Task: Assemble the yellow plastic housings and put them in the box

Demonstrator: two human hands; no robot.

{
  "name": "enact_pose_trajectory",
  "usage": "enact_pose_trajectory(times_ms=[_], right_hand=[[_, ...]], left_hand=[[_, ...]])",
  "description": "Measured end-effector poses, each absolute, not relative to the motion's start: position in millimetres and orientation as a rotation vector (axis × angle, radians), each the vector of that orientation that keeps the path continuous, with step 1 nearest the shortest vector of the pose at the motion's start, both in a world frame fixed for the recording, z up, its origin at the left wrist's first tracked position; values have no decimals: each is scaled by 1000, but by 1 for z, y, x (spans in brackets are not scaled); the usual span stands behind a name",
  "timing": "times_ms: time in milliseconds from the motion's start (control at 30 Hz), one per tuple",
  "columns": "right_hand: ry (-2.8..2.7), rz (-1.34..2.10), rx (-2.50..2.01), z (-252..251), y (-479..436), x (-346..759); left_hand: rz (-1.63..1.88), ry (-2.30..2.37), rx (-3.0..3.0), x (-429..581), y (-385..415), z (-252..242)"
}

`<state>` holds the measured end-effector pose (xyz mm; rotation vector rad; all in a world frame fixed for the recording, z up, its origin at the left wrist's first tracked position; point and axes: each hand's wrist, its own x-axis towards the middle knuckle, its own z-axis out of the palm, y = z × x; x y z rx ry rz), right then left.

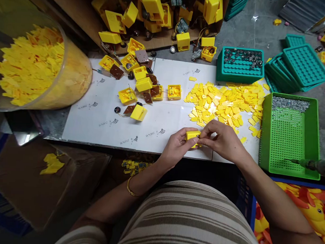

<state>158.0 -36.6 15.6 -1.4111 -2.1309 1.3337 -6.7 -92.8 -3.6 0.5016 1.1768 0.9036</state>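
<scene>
A small yellow plastic box [192, 134] with speaker holes in its face is held near the table's front edge. My left hand [177, 144] is closed round it, thumb across the front. My right hand [217, 140] pinches at the box's right side; a small dark bit shows by the fingertips, too small to name. Just beyond my hands lies a heap of flat yellow plastic pieces [219, 106]. To the left, several yellow boxes [144, 84] lie with wires, brown plates and round black parts attached.
A clear tub [78, 76] of yellow pieces stands at left. Behind is a cardboard box [83, 12] with more yellow boxes. Right are a teal tray stack [240, 73] with small metal parts and a green basket [265, 140] with screws [289, 104] and a power screwdriver [315, 165] over it.
</scene>
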Motion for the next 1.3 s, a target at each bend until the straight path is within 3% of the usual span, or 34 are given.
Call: enact_pose_trajectory(times_ms=[133, 233, 633, 867, 1300], right_hand=[[-1825, 1875, -1271, 12, -30, 159], [-1696, 2056, -1201, 10, -29, 158], [-1171, 1785, -1345, -2, -49, 160], [-1026, 1961, -1316, -10, -67, 146], [-1328, 1667, -1213, -20, -78, 142]], left_hand=[[864, 1163, 629, -11, -96, 2], [818, 1201, 716, -12, -99, 5], [1004, 969, 0, -10, -85, -3], [1182, 929, 96, 1, -88, -4], [1237, 1037, 167, 7, -98, 3]])
